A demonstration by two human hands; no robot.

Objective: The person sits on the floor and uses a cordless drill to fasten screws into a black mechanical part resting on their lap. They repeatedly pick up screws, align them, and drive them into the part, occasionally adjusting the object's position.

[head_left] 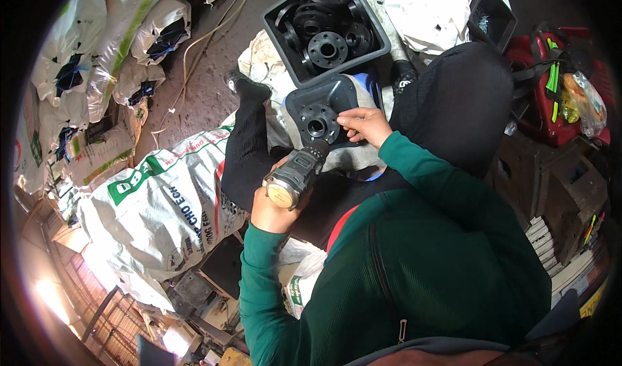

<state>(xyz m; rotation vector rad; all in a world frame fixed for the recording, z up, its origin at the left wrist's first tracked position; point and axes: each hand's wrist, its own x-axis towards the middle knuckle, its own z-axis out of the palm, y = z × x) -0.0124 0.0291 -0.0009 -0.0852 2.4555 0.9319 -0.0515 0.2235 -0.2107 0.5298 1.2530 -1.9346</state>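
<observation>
My left hand [269, 212] grips a dark cordless drill [298, 171] with a round tan rear end. The drill's chuck points away from me at a round black flange [316, 123] with a central hole and smaller holes about it. That flange sits on a square black plate [334, 92] with rounded corners, between my legs. At the flange's right edge, the fingers of my right hand [368, 126] are pinched together. Whatever they hold, if anything, is too small to make out. Whether the drill tip touches the flange is hidden.
Just beyond the plate stands a grey bin [383, 38] full of similar black flanges [327, 49]. A smaller dark tray [491, 21] with small metal pieces is at far right, near a red bag [541, 100]. White sacks [162, 204] lie along the left; a cable [194, 61] crosses the floor.
</observation>
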